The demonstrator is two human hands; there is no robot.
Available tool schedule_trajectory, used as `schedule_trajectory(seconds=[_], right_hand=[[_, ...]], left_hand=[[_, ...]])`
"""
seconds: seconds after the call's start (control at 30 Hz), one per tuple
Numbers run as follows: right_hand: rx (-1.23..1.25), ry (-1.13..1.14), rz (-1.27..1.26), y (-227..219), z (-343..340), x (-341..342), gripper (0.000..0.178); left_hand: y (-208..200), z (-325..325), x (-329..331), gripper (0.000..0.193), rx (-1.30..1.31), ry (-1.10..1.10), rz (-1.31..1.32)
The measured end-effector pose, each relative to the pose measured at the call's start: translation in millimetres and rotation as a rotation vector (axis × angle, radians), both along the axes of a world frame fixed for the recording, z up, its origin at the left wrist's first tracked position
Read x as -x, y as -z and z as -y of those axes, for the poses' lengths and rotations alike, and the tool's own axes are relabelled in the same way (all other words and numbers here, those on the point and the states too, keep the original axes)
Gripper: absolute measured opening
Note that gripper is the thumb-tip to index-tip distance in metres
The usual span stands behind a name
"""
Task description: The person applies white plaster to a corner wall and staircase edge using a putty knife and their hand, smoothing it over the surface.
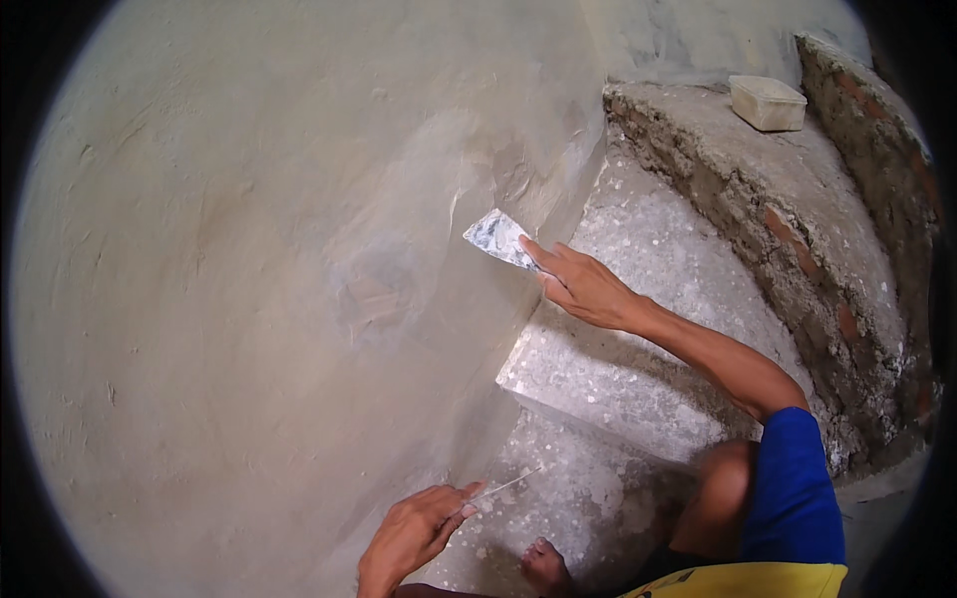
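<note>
My right hand [588, 287] grips a putty knife [498, 237], its index finger stretched along the blade. White paste smears the blade, which is up at the grey plastered wall [249, 199]; whether it touches, I cannot tell. Lower down, my left hand [414, 528] is closed on a thin pale blade [506, 483] seen edge-on, held over the speckled step. What kind of tool this is stays unclear. Between the hands, a rough patch [371, 299] with a paler smear around it marks the wall.
Concrete steps [648, 229] speckled with white rise along the wall's right side. Rough edges with exposed brick [788, 239] border them. A pale plastic tub [768, 102] sits on an upper step. My bare foot [546, 566] and bent knee [720, 488] are at the bottom.
</note>
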State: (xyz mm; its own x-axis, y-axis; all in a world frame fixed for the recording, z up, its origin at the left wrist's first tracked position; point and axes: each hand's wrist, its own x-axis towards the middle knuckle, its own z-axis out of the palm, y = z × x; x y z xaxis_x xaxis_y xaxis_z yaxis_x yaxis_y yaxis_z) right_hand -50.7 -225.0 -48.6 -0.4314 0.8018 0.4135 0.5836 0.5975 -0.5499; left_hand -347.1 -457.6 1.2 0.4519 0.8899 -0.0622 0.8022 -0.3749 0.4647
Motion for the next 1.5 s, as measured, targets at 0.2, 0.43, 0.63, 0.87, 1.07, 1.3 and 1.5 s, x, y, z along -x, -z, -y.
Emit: schedule_trajectory(seconds=[0.2,0.43,0.63,0.87,1.07,1.3,1.5], right_hand=[[-0.193,0.148,-0.078,-40,-35,-1,0.06],[-0.07,0.03,-0.112,14,-16,7,0.056],[-0.104,0.153,-0.222,-27,-37,7,0.055],[-0.063,0.073,-0.156,32,2,24,0.054],[-0.12,0.212,-0.273,-16,-18,23,0.054],[0.093,-0.029,0.019,37,37,30,0.057],[-0.006,0.1,-0.135,20,26,31,0.058]], left_hand=[[-3,-1,-6,0.033,0.024,0.006,-0.043],[-7,3,-5,0.034,0.018,-0.019,-0.05],[-2,1,-3,0.034,0.004,-0.003,-0.04],[-6,2,-4,0.033,0.023,-0.015,-0.05],[-3,-7,-7,0.031,0.057,-0.01,-0.057],[-3,-2,-11,0.03,0.018,-0.005,-0.038],[-7,-14,-25,0.033,0.097,0.026,-0.078]])
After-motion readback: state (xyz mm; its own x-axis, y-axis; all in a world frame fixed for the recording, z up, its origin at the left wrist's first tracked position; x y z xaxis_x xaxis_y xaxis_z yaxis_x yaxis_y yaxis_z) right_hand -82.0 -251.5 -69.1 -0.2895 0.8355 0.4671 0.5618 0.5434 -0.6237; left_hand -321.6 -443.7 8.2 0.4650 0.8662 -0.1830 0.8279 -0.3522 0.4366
